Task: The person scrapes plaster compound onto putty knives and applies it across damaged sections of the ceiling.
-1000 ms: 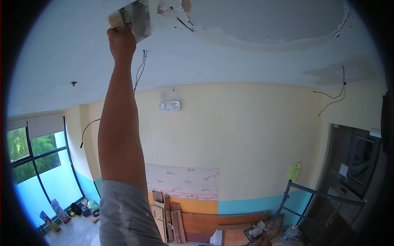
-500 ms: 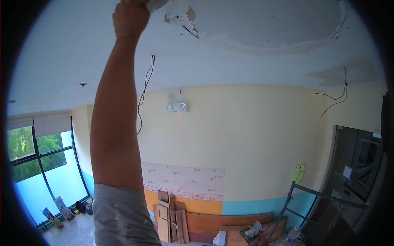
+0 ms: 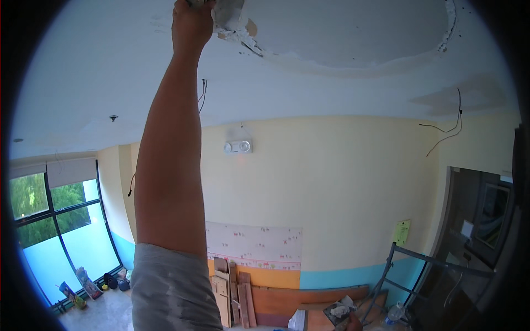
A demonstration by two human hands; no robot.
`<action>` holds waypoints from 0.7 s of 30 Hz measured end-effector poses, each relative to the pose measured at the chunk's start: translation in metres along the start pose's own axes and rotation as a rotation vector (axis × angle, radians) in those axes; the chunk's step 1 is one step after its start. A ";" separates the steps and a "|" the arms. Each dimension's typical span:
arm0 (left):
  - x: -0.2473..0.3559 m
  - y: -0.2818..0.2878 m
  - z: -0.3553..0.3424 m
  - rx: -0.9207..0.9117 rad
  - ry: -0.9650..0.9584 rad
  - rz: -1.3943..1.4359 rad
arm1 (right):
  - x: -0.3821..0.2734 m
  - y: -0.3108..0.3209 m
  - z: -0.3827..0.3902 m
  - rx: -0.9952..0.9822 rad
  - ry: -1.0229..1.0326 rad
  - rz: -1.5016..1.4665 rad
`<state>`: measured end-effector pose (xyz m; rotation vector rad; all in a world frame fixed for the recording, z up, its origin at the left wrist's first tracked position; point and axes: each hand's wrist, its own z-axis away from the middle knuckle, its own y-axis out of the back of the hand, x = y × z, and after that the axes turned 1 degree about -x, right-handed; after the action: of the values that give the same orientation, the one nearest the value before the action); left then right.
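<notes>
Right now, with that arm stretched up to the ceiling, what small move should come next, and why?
Probably draw the putty knife in the left hand rightward along the ragged plaster edge: wet filler sits lumpy there, beside a brown bare patch, while the ceiling beyond looks smooth.

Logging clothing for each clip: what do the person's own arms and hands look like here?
One raised arm shows, bare from wrist to upper arm, with a short light grey sleeve that looks faintly mottled. Its hand has no glove, and no watch or band shows on the wrist. The other arm and hand are out of view.
</notes>
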<state>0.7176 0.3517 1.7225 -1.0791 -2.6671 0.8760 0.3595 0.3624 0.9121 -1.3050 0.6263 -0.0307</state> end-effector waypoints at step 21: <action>-0.044 0.045 0.016 0.022 -0.290 -0.346 | -0.026 -0.009 0.008 -0.336 0.184 0.508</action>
<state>0.7718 0.3403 1.6886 -0.4889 -2.9375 1.0507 0.3439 0.3769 0.9319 -1.4384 1.1430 0.3888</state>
